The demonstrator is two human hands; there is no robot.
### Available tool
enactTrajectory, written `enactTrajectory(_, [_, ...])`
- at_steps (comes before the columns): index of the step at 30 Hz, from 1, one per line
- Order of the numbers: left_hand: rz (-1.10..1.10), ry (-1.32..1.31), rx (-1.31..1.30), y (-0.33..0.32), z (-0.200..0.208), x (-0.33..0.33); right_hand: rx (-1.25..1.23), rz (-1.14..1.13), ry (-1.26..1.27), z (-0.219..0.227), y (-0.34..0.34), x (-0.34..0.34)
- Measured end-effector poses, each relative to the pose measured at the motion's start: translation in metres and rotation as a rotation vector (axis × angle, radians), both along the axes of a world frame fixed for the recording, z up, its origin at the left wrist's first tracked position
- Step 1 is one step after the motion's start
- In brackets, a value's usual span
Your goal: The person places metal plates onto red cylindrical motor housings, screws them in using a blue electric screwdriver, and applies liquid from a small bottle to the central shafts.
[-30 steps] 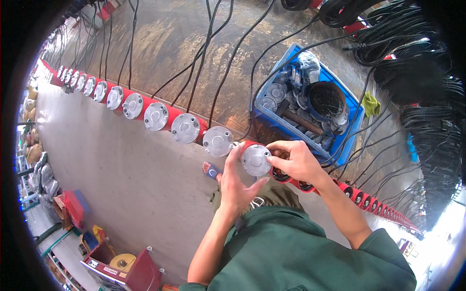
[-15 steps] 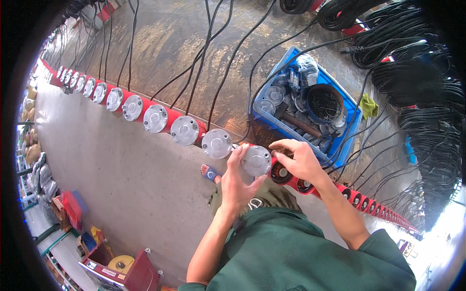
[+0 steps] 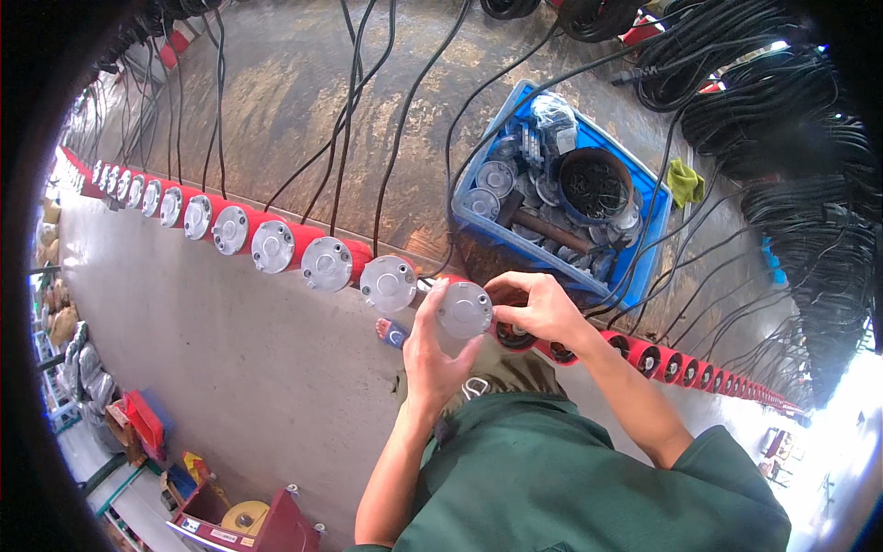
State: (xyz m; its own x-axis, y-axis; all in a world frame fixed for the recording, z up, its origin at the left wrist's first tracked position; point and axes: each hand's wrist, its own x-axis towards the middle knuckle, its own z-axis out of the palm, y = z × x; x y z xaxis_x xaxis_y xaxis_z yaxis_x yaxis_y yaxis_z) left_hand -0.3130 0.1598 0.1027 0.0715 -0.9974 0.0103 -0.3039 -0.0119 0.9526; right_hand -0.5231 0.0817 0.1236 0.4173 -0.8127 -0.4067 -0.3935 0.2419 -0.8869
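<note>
Round grey metal end cap [image 3: 464, 310] on the near end of a red cylinder [image 3: 452, 279], between other capped cylinders [image 3: 336, 264] leftward and an uncapped one rightward. It looks light, stiff and probably fairly slippery; opposite sides of its rim seem the best hold. The left hand [image 3: 434, 362] curls its grip around it, fingers along the left rim, thumb at the lower edge. The right hand [image 3: 544, 311] meets the right edge with fingertips drawn close; whether they pinch anything, I cannot tell. Behind, a blue crate [image 3: 659, 216] holding a hammer [image 3: 552, 228] sits on a worn brown surface [image 3: 276, 92].
</note>
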Motion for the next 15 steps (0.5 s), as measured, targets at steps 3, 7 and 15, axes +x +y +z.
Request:
enactTrajectory(3, [0.001, -0.010, -0.028, -0.0003, -0.0017, 0.0007, 0.052, -0.033, -0.031, 0.0029, -0.0001, 0.0025])
enactTrajectory(7, [-0.022, -0.073, -0.075, -0.0024, -0.0022, 0.0022, 0.081, -0.053, -0.055, 0.0015, -0.0004, 0.0020])
enactTrajectory(15, [-0.038, -0.092, -0.061, -0.0034, -0.0014, 0.0030, 0.039, 0.007, -0.020, -0.0039, -0.0024, -0.0008])
